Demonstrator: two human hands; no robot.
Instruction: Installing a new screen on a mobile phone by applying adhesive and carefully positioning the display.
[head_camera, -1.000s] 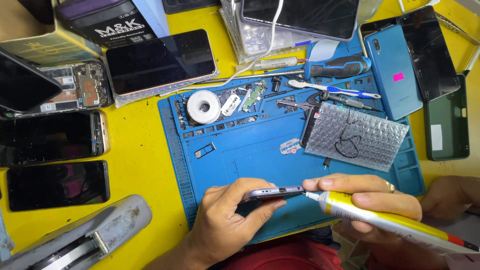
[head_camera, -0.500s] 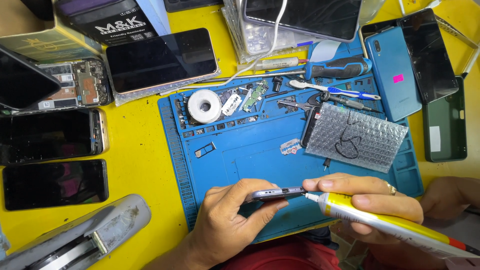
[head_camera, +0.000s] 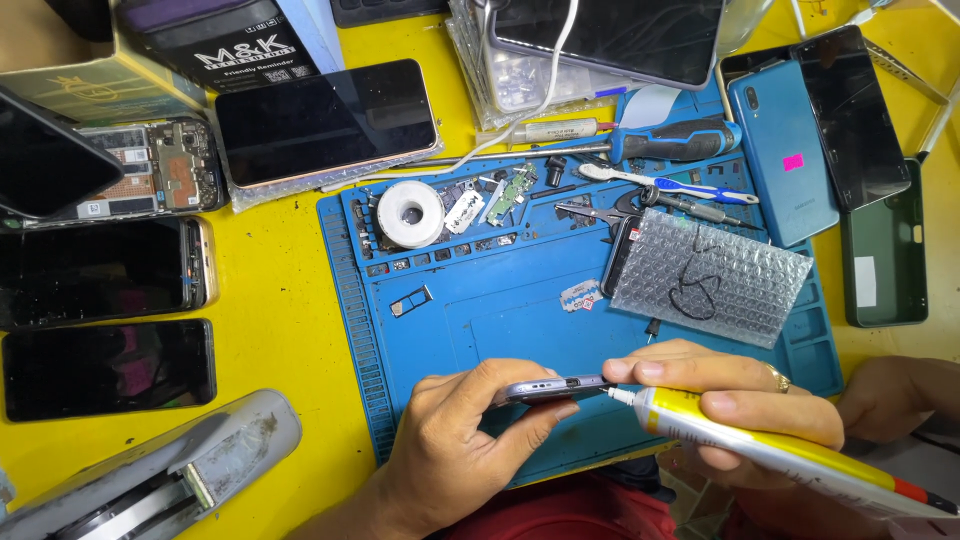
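We are looking down at a yellow worktop (head_camera: 290, 330) with a blue repair mat (head_camera: 500, 300) in the middle. Our left hand (head_camera: 455, 450) is curled around a slim grey phone (head_camera: 545, 388), held edge-up over the mat's near edge, fingers on top and thumb beneath. Our right hand (head_camera: 730, 395) is closed around a yellow glue tube (head_camera: 790, 455), its white nozzle right at the phone's end, index fingertip resting on that end. Beyond the hands on the mat we see a bubble-wrap pouch (head_camera: 705, 280), a white tape roll (head_camera: 410, 213), a toothbrush (head_camera: 665, 183) and a blue-handled screwdriver (head_camera: 660, 140). Dark phones (head_camera: 100, 275) line the worktop's left side, a blue phone back (head_camera: 780, 150) the right.
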